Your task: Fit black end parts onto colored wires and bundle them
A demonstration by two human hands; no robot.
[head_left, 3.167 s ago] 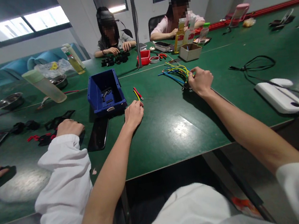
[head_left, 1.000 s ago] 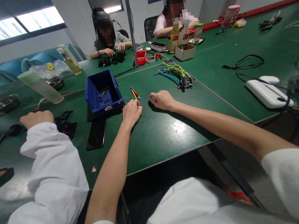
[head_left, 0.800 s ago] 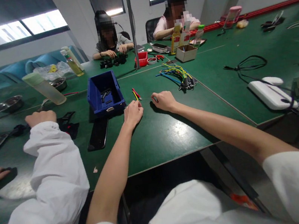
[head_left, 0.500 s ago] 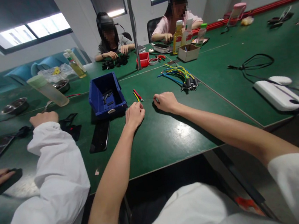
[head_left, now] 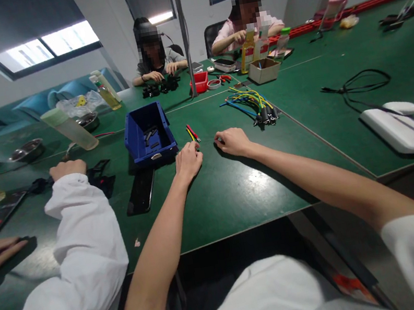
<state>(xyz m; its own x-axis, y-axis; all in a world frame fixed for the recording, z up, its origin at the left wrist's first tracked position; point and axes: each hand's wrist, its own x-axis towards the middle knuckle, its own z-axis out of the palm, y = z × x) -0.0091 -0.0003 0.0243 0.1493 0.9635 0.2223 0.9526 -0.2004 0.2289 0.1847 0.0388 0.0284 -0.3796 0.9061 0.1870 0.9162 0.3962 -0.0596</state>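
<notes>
My left hand rests on the green table with its fingers curled in, just right of a blue bin. Short red and yellow wires lie right beyond its fingertips; whether the fingers touch them I cannot tell. My right hand rests a little to the right, fingers curled closed, with a gap between the two hands. What either hand holds, if anything, is hidden. Small dark pieces lie in the bin. Beyond my right hand is a bundle of yellow, green and blue wires with black ends.
A black phone lies in front of the bin. At left, a co-worker's white sleeve and hand reach onto the table. A white device with a black cord lies right. Two people sit across, near bottles.
The view has shifted slightly. My hands stay nearly in place, both still curled. Across the table, the right-hand person's hand has lifted a little.
</notes>
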